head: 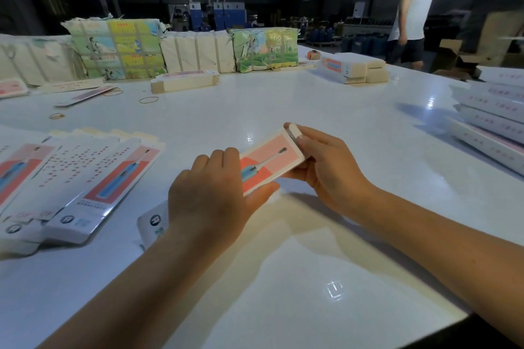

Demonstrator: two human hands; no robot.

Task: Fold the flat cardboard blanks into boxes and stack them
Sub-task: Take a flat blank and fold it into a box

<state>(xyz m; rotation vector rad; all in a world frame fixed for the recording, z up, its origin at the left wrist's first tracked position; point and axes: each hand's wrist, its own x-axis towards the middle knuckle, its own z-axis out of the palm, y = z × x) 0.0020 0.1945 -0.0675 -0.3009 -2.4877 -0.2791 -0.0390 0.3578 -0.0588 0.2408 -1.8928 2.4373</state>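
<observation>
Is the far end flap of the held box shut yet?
Not fully: the end flap stands raised under the right hand fingers; left hand grips the box.

**Count on the tabletop**

One box [269, 163] is held between two hands. Flat blanks [85, 178] fanned at near left: about four. Rubber bands [148, 99]: three plainly seen. Wrapped bundles [116, 48] along the far edge: at least four. Finished boxes [493, 119] stacked at right: about five. One person [412, 14] stands beyond.
</observation>
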